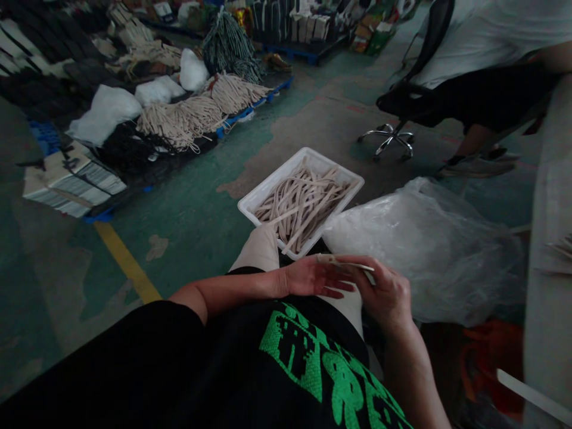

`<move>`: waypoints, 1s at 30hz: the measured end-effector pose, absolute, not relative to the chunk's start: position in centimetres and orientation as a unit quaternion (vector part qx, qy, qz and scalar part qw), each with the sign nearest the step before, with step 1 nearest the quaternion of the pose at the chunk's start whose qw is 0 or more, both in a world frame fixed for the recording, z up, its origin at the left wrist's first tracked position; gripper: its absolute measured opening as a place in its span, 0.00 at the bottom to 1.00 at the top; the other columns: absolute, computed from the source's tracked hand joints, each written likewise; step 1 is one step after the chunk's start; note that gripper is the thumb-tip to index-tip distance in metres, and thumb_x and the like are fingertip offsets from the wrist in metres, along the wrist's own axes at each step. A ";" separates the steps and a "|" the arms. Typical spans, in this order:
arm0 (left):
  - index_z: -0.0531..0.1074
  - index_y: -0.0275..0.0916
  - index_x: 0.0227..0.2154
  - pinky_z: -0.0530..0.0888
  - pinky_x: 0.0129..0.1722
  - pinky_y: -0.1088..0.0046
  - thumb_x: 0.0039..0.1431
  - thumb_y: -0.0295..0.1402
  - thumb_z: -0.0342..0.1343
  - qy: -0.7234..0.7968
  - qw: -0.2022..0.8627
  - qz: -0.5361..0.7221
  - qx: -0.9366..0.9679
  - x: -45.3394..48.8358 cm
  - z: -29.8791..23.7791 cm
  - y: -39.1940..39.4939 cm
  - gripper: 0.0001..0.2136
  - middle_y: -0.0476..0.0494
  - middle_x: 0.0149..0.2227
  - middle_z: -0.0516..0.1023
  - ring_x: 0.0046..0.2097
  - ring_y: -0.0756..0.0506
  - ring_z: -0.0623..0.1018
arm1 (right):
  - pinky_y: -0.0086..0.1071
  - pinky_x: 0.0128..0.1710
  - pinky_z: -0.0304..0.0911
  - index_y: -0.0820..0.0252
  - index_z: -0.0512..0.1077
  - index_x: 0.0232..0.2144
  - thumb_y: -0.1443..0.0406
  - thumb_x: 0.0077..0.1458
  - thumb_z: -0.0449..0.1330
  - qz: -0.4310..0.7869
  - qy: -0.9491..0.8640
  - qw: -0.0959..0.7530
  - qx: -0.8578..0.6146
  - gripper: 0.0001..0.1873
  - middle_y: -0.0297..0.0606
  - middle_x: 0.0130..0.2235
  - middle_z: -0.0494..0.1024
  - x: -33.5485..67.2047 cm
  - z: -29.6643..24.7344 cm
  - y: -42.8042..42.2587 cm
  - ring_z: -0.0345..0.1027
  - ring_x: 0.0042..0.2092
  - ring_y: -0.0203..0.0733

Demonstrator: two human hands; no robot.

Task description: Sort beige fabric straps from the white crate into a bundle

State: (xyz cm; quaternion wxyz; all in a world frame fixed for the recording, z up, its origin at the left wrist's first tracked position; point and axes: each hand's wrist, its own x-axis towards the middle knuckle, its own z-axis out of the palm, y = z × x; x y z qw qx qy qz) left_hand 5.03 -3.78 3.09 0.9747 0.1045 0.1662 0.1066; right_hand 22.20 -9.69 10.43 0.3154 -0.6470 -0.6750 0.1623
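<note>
In front of my lap, my left hand (pixel 308 277) is turned palm up with its fingers stretched out toward the right. Its thumb side lies by one end of a short, pale beige strip (pixel 357 265). My right hand (pixel 386 292) is closed on that strip, thumb and fingers pinching it. The strip's far details are too small to make out. Just beyond my knees, a white plastic tub (pixel 253 207) on the floor holds a tangled heap of beige straps (pixel 299 205).
A clear plastic bag (pixel 415 244) lies right of the tub. At far right is a table edge (pixel 549 179). A person sits on a wheeled chair (pixel 393 140) at upper right. Strap bundles (pixel 187 119) and white bags (pixel 107 110) lie on pallets at upper left.
</note>
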 end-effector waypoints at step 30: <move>0.77 0.34 0.42 0.73 0.37 0.70 0.56 0.52 0.62 0.268 0.799 0.067 0.533 3.4 0.9 -1.2 0.24 0.43 0.31 0.78 0.33 0.47 0.77 | 0.50 0.65 0.55 0.51 0.82 0.37 0.47 0.56 0.64 0.441 -0.426 0.630 -0.476 0.17 0.38 0.55 0.80 26.0 8.0 -5.4 0.69 0.60 0.51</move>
